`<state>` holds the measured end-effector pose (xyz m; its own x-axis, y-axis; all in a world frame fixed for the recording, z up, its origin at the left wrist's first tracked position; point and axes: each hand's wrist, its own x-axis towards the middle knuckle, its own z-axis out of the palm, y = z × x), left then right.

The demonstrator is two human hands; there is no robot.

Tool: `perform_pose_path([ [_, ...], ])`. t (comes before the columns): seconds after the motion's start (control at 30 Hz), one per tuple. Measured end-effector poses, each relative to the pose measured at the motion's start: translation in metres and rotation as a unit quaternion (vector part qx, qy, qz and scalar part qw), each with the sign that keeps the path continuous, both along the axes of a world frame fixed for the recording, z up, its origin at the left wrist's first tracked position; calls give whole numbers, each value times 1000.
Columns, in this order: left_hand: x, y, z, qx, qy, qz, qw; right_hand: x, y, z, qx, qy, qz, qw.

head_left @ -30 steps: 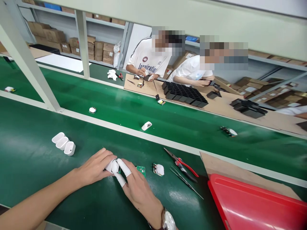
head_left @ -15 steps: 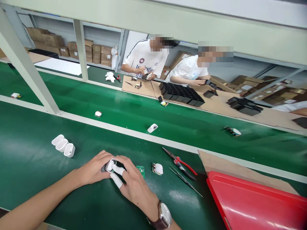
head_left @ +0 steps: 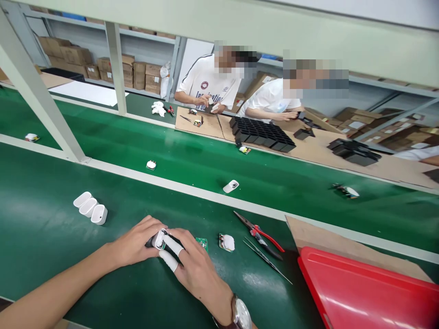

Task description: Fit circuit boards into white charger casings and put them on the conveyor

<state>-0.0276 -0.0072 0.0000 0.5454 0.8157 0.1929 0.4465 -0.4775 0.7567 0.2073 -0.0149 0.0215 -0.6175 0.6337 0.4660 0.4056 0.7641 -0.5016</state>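
My left hand (head_left: pixel 137 242) is wrapped round a small white housing (head_left: pixel 159 239) with a dark outer part, its open end facing right. White finger covers sit on two fingertips of my right hand (head_left: pixel 192 256), which are pressed at the housing's opening; a bit of green board shows inside. Partly behind my right hand lies a green circuit board (head_left: pixel 202 244). To its right are a board with a white pad (head_left: pixel 227 242), red-and-black pliers (head_left: pixel 257 233) and metal tweezers (head_left: pixel 267 260). Three white housings (head_left: pixel 89 208) stand together at the left.
A red bin (head_left: pixel 370 288) is at the right, beside cardboard. Beyond a pale rail (head_left: pixel 178 185), a green belt (head_left: pixel 185 160) carries a white housing (head_left: pixel 231 186) and several boards. Across it, two people work near a black tray (head_left: pixel 262 134). A slanted post (head_left: pixel 41 82) rises at the left.
The housing and boards on the belt have shifted right. My fingers remain at the held housing's opening, with my right hand slightly moved.
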Motion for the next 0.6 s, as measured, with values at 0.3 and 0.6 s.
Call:
perform_pose_path([
  [0.3,4,-3,-3,113,75,16,991,6,-2,-3,-55,-11,-20,998],
  [0.6,2,-3,6,159,107,8,982,0,-3,5,0,-3,-53,999],
])
